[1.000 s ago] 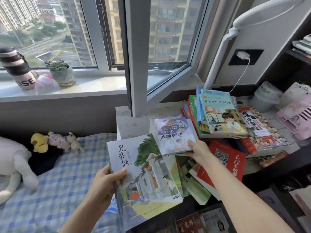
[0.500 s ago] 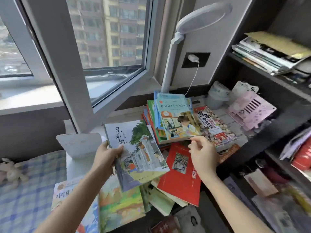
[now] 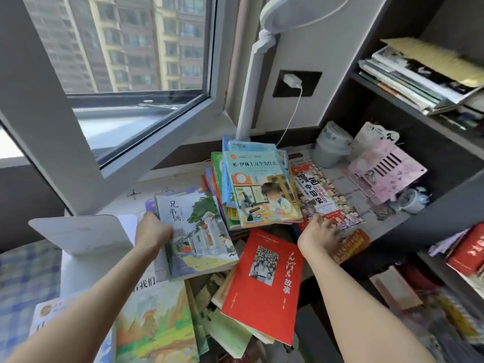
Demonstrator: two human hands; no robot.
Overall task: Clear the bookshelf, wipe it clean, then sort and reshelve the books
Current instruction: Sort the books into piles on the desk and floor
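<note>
My left hand point(image 3: 152, 233) grips the left edge of a grey-covered book with a painted house point(image 3: 199, 231), which lies tilted on a loose pile. My right hand point(image 3: 319, 238) reaches to the lower edge of a comic-cover book point(image 3: 323, 199) lying flat on the shelf surface point(image 3: 366, 229); its fingers touch that edge, and I see no grip. Between my hands stands a stack of children's books point(image 3: 262, 189) topped by a cover showing a boy at a desk. A red book point(image 3: 264, 279) lies below the stack, partly over the edge.
A white bookend point(image 3: 81, 234) stands at the left. A landscape-cover book point(image 3: 157, 323) lies under my left arm. A white lamp point(image 3: 262, 48), a white tub point(image 3: 330, 145) and a pink holder point(image 3: 385, 171) sit behind. Magazines point(image 3: 419, 74) fill the upper shelf.
My right hand left the top of the stack and moved right to the comic-cover book. My left hand lowered the house-cover book onto the pile. The view swung right.
</note>
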